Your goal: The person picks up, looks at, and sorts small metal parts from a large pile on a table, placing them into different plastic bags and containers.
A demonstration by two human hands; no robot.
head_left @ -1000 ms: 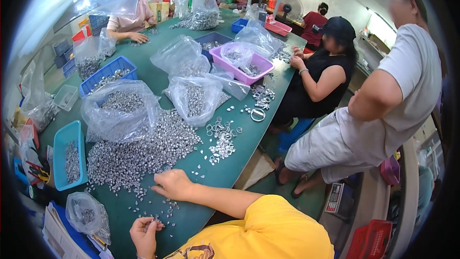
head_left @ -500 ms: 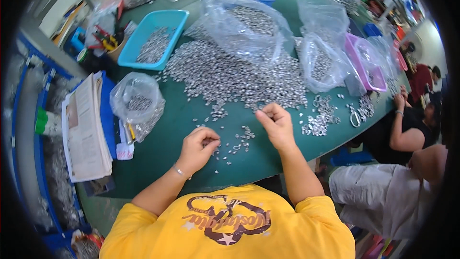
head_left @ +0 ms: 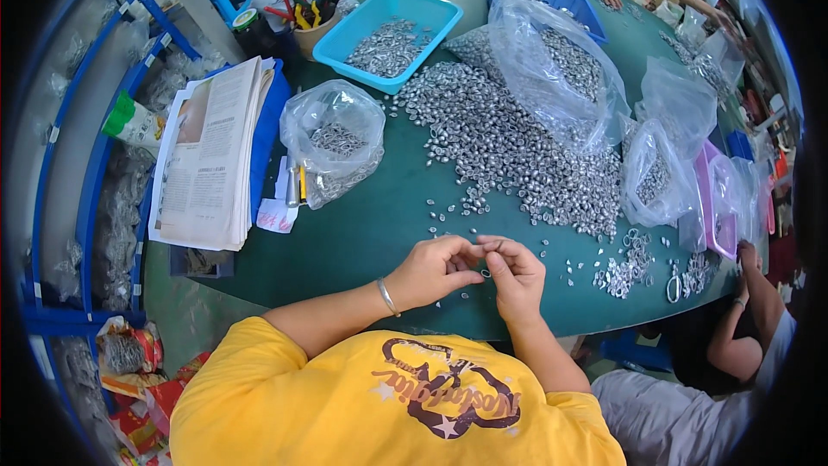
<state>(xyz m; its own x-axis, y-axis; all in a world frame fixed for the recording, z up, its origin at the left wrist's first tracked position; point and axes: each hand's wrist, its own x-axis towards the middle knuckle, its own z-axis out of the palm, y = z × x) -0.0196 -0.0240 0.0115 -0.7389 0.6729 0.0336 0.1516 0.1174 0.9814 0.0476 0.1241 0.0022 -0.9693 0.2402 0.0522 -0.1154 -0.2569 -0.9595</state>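
My left hand [head_left: 434, 272], with a silver bangle on its wrist, meets my right hand [head_left: 515, 279] above the near part of the green table. Fingertips of both are pinched close together. A small silver oval ring piece [head_left: 486, 273] shows between them, by my right thumb. What the left fingers hold is hidden. Beyond the hands spreads a large pile of small silver metal pieces [head_left: 517, 147], with several loose ones [head_left: 444, 207] at its near edge.
A turquoise tray [head_left: 332, 56] and an open plastic bag [head_left: 297, 121] of metal pieces stand left, beside stacked papers [head_left: 211, 160]. A big clear bag [head_left: 509, 34] lies on the pile. Right are a pink basket [head_left: 716, 216], linked rings [head_left: 625, 272] and co-workers.
My hands, apart before, have come together in front of me; the left moved right. The view has turned left, so the table's things sit further right in the picture.
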